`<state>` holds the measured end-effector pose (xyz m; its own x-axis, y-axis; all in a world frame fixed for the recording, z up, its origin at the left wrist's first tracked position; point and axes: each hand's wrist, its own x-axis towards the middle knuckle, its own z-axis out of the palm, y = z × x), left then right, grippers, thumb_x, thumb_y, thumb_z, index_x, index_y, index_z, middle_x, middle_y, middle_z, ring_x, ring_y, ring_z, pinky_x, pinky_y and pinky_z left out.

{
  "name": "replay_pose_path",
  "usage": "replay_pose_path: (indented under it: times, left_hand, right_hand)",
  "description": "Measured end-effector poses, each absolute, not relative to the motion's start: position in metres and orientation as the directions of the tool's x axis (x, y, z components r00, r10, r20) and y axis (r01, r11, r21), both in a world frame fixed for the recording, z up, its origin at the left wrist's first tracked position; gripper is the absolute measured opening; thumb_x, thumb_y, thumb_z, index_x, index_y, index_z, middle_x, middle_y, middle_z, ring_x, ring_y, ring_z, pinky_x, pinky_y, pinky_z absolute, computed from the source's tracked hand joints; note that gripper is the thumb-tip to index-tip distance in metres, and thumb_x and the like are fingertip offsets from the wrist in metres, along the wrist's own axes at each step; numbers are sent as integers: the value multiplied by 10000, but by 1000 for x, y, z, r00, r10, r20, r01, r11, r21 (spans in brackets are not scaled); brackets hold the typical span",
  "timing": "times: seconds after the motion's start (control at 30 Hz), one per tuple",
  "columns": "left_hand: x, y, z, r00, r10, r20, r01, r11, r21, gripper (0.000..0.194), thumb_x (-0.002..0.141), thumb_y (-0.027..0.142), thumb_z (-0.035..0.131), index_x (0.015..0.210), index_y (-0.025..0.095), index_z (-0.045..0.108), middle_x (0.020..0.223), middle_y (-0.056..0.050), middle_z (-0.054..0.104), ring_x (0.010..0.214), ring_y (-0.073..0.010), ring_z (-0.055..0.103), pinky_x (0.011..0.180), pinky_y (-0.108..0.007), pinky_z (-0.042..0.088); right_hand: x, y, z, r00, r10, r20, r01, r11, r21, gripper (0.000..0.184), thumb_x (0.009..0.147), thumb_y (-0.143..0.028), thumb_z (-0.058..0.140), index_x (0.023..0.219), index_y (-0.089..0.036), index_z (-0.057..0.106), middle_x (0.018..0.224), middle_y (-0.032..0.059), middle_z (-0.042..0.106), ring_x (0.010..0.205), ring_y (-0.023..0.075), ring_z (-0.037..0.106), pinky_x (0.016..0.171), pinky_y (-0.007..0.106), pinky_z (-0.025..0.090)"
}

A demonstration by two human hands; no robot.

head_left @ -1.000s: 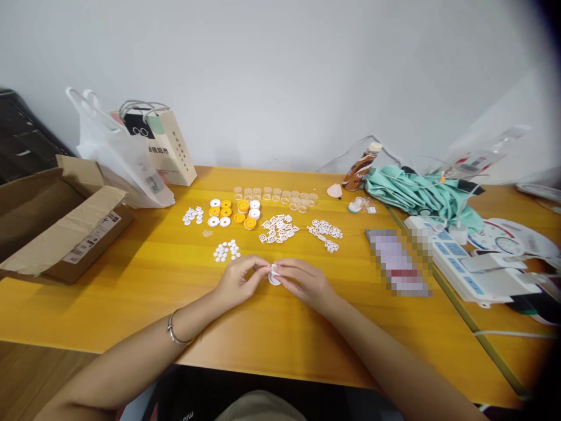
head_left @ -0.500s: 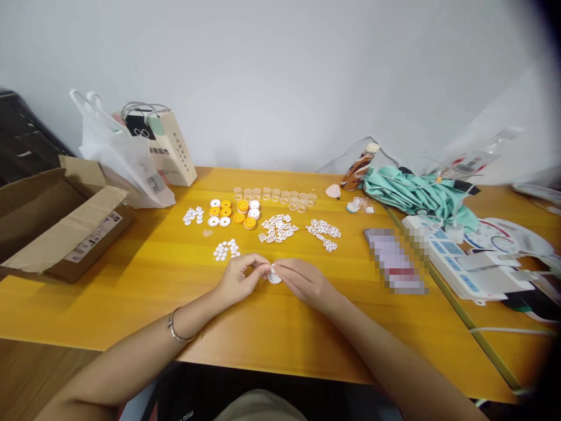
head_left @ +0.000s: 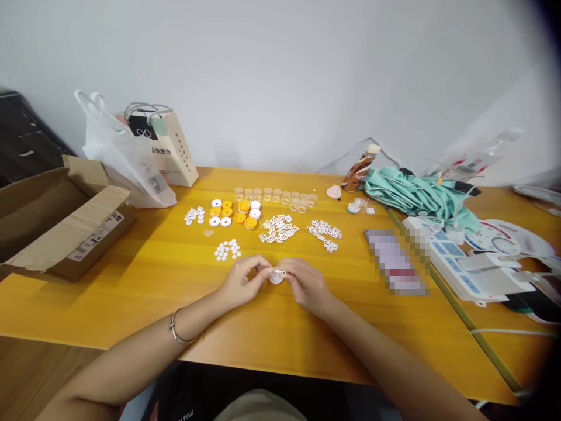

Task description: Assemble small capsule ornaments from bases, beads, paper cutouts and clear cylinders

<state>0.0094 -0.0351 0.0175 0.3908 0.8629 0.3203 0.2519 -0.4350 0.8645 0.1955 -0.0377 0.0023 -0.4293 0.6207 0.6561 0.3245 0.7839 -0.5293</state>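
Near the front middle of the table, a small round whitish part (head_left: 276,279) sits between my two hands. My left hand (head_left: 248,279) pinches its left side between thumb and fingers. A small white flat piece (head_left: 280,271) lies over the round part's top, and the fingertips of my right hand (head_left: 308,283) are closed on it. Its exact shape is partly hidden by the fingers. Just beyond my left hand lie several small white round caps (head_left: 227,249). White openwork cutout pieces (head_left: 279,228) spread beyond both hands, with a second group (head_left: 324,230) to the right.
White and orange wheel-like rings (head_left: 227,213), small clear cups (head_left: 277,195) and white pegged discs (head_left: 194,215) stand farther back. At left are an open cardboard box (head_left: 96,240) and bags (head_left: 127,158). A phone (head_left: 394,257), bottle (head_left: 360,168) and power strip (head_left: 447,257) lie right.
My right fingers have curled and shifted slightly, so the white piece over the round part shows more. My left hand keeps its pinch. The view has shifted slightly.
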Motion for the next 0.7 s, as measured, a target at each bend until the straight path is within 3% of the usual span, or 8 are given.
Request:
replay_pose_path:
  times: [0.13,0.27,0.43,0.6,0.7]
  left_hand:
    - [8,-29,15,385,879,282,250,-393,885,210,868,305,484,753,150,566,668,-5,598,627,-106,538,625,-221,431]
    - [8,-26,10,407,881,240,249,-360,899,253,880,342,458,757,146,558,671,-7,582,634,-111,535,624,-223,431]
    - [6,-27,14,444,851,281,359,-456,814,214,874,355,473,906,163,561,815,-33,595,764,-141,554,721,-266,443]
    - [2,-27,15,584,770,259,462,-577,674,526,745,412,640,1188,203,448,1096,-90,531,1023,-226,494,894,-375,404]
    - [2,-26,10,622,752,218,480,-586,653,501,758,373,631,1194,214,441,1089,-88,524,1009,-230,494,887,-380,408]
  right_hand:
    - [192,-37,0,-339,771,539,281,630,-724,185,849,-210,518,1024,-240,573,912,45,658,833,156,629,778,305,522]
    - [190,-34,-6,-212,889,407,132,439,-889,202,775,-298,628,957,-217,596,876,40,663,787,150,639,768,297,535]
    - [194,-30,-1,-129,932,338,82,350,-933,179,773,-315,627,927,-228,654,878,36,659,792,151,625,765,302,526]
    - [200,-25,1,-71,942,327,120,333,-935,217,799,-309,593,990,-230,656,882,40,650,828,158,609,782,309,514]
    - [202,-22,-1,-84,948,308,132,317,-939,218,807,-302,578,997,-223,650,915,46,655,837,157,613,799,317,512]
